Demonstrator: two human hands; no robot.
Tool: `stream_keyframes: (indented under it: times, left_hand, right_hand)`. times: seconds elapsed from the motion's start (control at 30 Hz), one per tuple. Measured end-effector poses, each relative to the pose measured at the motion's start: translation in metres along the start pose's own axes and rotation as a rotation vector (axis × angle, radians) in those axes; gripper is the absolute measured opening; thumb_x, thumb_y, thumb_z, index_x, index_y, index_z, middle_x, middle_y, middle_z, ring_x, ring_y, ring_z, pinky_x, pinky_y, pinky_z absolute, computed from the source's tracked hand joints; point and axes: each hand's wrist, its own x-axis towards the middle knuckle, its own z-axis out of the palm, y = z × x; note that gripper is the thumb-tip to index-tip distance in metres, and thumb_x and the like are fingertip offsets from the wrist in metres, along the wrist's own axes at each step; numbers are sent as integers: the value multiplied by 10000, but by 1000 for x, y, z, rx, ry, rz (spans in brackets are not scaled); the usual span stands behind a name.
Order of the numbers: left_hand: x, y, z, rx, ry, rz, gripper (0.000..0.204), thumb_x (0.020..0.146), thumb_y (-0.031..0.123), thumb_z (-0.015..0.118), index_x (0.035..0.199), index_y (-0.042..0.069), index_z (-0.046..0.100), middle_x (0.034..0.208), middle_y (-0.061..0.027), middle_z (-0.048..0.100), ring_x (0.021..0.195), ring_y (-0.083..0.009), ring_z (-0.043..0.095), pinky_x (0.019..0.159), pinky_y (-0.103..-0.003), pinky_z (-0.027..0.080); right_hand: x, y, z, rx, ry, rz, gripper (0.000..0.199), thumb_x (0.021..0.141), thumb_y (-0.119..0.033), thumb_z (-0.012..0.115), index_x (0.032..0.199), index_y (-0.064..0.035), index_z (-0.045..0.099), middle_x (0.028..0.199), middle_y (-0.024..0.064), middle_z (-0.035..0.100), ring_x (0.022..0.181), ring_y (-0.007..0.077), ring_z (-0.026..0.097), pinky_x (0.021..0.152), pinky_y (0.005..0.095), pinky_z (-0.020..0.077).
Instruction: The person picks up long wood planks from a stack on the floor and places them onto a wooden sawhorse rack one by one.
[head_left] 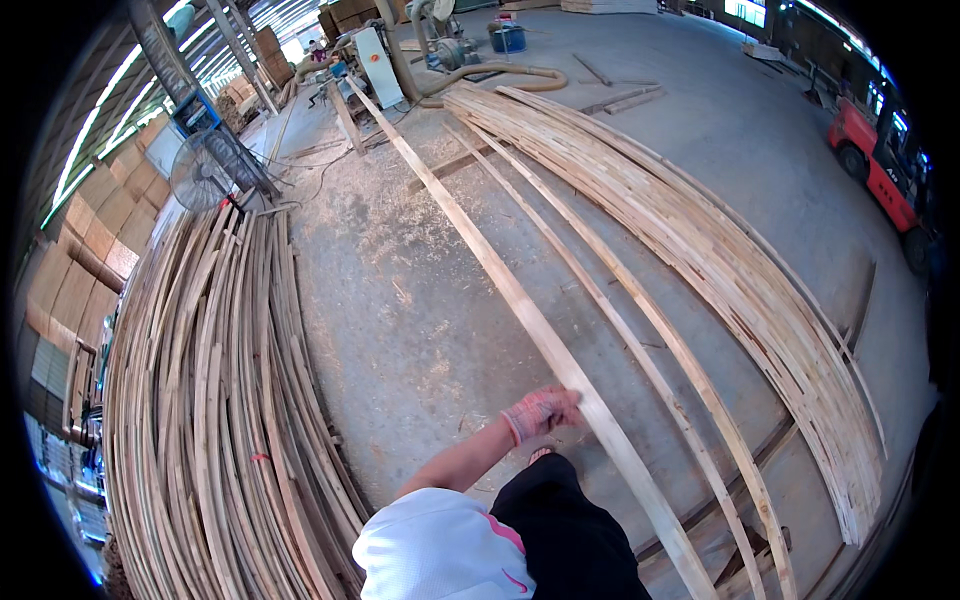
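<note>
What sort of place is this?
Probably a woodworking shop or sawmill: long wooden strips lie stacked on the left, sawdust litters the floor, and a red forklift stands at the right.

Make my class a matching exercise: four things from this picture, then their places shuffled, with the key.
Things
1. Red forklift
2. Round wire-caged fan
3. Hand in a reddish knitted glove
4. Blue round tub

Places
A. Beyond a thick beige hose
B. At the picture's right side
C. Edge of a long pale wooden board
D. Far end of the left-hand pile of brown wooden strips

Pairs: 1-B, 2-D, 3-C, 4-A
</note>
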Motion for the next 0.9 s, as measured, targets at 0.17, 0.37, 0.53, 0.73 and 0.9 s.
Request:
stream_keyframes:
  times: [0.17,0.37,0.53,0.73,0.9]
  left_hand:
    - [25,68,-14,22,337,214,219,870,167,569,1012,0,560,911,-104,648,776,-211,649,643,-295,540]
    - [63,150,-51,-42,390,399,254,893,225,545,1022,7,550,932,-102,644,779,-227,649,664,-322,555]
    - [99,190,-116,-289,283,482,320,907,342,512,1079,74,543,981,-110,637,840,-241,643,717,-385,545]
    - [67,75,-68,-59,-32,-143,414,893,403,513,1144,74,516,1048,-120,604,939,-249,585,801,-368,486]
    - [30,-36,-3,28,-447,-501,316,840,295,602,1050,63,568,991,-79,602,914,-198,570,832,-343,457]
  right_hand:
    - [-4,-105,-69,491,-136,-153,422,914,-413,416,865,-50,625,721,144,610,692,287,583,622,398,448]
    - [-16,-199,-107,384,109,-428,352,914,-402,461,893,-87,616,686,135,588,637,272,568,516,389,426]
    - [-9,-305,-84,936,-125,-263,418,915,-369,459,735,-6,561,588,100,541,536,169,525,523,316,424]
    - [-7,-412,-73,822,-95,-541,352,891,-354,488,820,-32,611,713,174,604,708,311,596,655,407,456]
    - [-31,-485,-107,1073,-211,-712,278,843,-276,572,1024,-66,600,875,153,625,766,333,593,700,398,467]
